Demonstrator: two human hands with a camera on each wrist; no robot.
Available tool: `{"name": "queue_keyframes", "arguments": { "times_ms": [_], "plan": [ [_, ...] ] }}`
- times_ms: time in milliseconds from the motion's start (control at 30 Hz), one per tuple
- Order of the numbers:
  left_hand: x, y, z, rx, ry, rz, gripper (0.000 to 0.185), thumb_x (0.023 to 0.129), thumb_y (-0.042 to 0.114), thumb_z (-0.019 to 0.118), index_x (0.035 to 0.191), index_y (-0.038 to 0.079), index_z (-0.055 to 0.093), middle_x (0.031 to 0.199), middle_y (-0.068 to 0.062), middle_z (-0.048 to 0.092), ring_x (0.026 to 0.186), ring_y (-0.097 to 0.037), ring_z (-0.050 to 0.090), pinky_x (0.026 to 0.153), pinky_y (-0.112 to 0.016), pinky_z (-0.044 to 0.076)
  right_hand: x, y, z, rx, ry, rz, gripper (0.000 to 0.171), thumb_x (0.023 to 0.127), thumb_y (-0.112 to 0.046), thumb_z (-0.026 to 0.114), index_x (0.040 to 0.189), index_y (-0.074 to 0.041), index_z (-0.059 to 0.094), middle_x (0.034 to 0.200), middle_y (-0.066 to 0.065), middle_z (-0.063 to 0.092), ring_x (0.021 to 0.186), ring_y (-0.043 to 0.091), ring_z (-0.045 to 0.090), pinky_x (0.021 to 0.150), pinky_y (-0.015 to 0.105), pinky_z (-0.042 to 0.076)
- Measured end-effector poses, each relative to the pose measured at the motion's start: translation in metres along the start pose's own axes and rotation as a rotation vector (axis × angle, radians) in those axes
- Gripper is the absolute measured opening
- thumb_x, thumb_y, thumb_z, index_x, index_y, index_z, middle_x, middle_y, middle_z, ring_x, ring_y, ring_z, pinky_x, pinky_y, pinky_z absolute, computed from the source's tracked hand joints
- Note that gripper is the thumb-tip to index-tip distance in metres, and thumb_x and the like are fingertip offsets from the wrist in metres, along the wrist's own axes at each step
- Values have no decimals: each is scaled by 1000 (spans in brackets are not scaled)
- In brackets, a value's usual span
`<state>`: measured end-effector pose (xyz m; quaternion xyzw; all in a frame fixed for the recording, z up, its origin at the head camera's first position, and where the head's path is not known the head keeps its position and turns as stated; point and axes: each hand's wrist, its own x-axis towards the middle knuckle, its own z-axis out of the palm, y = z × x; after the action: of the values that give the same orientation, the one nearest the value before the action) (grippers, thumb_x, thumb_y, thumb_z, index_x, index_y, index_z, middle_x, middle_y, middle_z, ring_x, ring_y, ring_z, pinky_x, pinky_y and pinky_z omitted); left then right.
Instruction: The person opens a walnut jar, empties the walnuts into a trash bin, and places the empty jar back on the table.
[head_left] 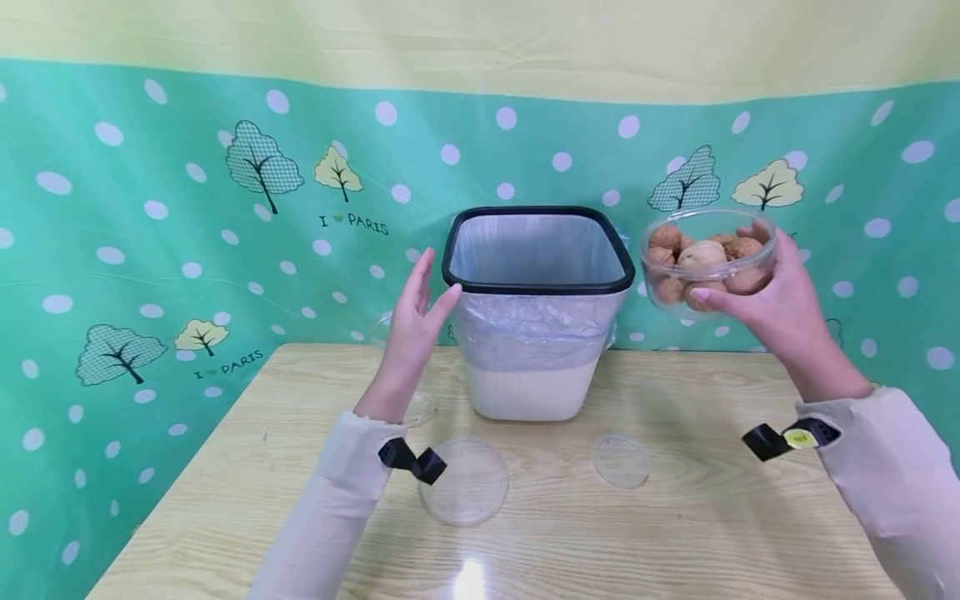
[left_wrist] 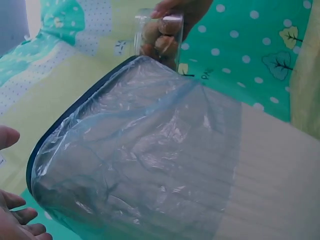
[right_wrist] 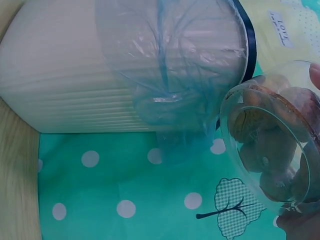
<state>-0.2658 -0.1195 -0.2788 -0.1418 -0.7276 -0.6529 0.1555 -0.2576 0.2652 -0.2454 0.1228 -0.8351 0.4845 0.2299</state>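
Observation:
Up at the right, my right hand (head_left: 798, 321) grips a clear round container (head_left: 708, 271) by its side, thumb at the front. Several walnuts (head_left: 702, 255) fill it, and no lid covers it. To its left a white bin (head_left: 528, 396) with a black rim stands upright on the table, lined with a thin bluish plastic bag (head_left: 536, 325). The container is held at about rim height, just beyond the bin's right edge. My left hand (head_left: 412, 321) is raised at the bin's left side, fingers extended and thumb apart, holding nothing; its fingertips (left_wrist: 14, 200) show in the left wrist view.
Two clear round lids (head_left: 465, 482) (head_left: 621, 461) lie on the wooden table (head_left: 675, 533) in front of the bin. Behind my left forearm, clear plastic pieces (head_left: 422, 408) are partly hidden. A green dotted cloth (head_left: 187, 250) hangs close behind the table.

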Motion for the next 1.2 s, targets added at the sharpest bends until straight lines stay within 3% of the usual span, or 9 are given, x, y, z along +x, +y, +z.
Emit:
{"name": "queue_keyframes", "arguments": {
  "times_ms": [300,600,800,933,1200],
  "plan": [
    [27,11,12,75,-14,-65,69,90,40,59,149,25,28,154,9,23,142,-12,15,115,-37,18,23,-12,3,-40,-8,32,94,79,-21,76,149,-26,13,147,9,28,120,20,40,79,7,41],
    [47,15,22,75,11,-95,72,88,31,64,149,20,27,154,8,24,142,-10,16,114,-32,19,41,-19,5,-44,-8,-6,93,77,-21,78,148,-21,18,137,9,36,114,18,45,81,10,42],
    [51,10,23,106,29,-62,77,85,22,67,149,8,26,155,-2,23,143,-15,17,115,-30,18,50,-21,5,-67,-9,-19,96,75,-23,79,149,-20,18,130,4,41,108,15,47,77,11,42],
    [51,7,23,121,35,-47,78,85,22,67,149,7,26,155,-4,23,143,-15,17,114,-28,18,53,-25,7,-101,-10,-24,96,74,-26,80,148,-22,19,122,4,43,105,16,44,80,18,40],
    [49,11,22,171,27,-55,78,84,23,67,148,6,26,155,-4,23,142,-15,18,114,-28,18,61,-32,11,-132,-25,-44,97,74,-29,80,148,-23,17,135,13,36,115,22,41,92,32,39]
  ]
}}
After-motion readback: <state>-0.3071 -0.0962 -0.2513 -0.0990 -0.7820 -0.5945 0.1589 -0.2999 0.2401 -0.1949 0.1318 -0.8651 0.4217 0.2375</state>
